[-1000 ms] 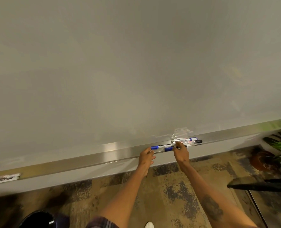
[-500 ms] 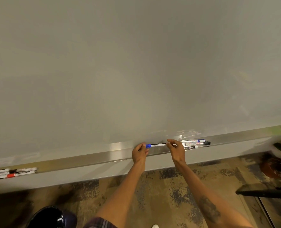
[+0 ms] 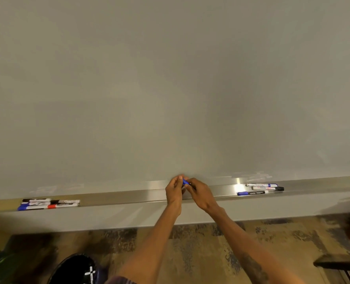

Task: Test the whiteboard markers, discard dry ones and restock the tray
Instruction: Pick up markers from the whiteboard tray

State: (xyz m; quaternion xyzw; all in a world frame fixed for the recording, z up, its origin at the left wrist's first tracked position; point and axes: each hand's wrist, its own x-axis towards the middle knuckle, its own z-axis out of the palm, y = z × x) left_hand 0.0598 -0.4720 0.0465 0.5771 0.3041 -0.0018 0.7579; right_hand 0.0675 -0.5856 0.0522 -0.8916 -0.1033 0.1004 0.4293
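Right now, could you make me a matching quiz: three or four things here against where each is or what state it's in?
1 blue marker
2 pile with a red cap
3 three-marker pile
4 whiteboard

a blank
b left end of tray
c pinched between left hand and right hand
d on tray, right of hands

Pairs: 1-c, 2-b, 3-d, 4-a

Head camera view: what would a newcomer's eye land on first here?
The left hand and right hand come together at the centre, both pinching a blue marker in front of the metal tray. Behind them, the blank whiteboard fills most of the view. The left marker cluster and right marker cluster lie in the tray.
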